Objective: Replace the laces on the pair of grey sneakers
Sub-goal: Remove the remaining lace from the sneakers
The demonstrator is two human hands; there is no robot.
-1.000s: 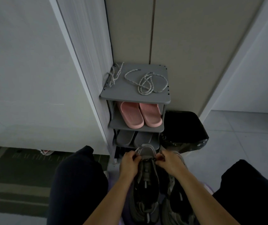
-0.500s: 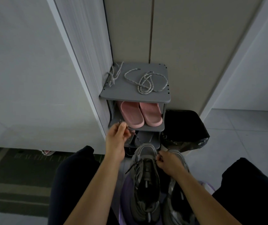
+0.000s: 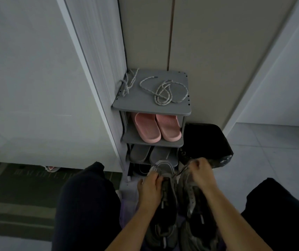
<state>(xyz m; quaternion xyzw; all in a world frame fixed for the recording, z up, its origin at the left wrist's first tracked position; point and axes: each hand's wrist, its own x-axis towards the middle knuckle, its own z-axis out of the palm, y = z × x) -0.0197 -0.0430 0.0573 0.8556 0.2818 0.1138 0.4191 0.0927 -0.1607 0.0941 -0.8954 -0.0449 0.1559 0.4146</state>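
Note:
Two grey sneakers stand side by side on the floor between my knees, toes pointing away. My left hand [image 3: 151,185] grips the left sneaker [image 3: 165,201] near its toe. My right hand [image 3: 200,169] is raised above the right sneaker [image 3: 194,198] and pinches a dark lace [image 3: 179,172] that runs taut down to the left sneaker's front eyelets. Two loose speckled grey-white laces lie on the top shelf of the shoe rack: a coiled lace [image 3: 164,92] in the middle and a bunched lace [image 3: 127,84] at the left.
The grey shoe rack [image 3: 151,110] stands against the wall right in front, with pink slippers [image 3: 156,127] on the second shelf and grey slippers [image 3: 149,153] below. A black bag [image 3: 204,142] sits to its right. A dark mat [image 3: 18,187] lies at left.
My left hand has come down from beside the rack to the left sneaker's toe. My right hand has risen and moved right, pulling the dark lace out.

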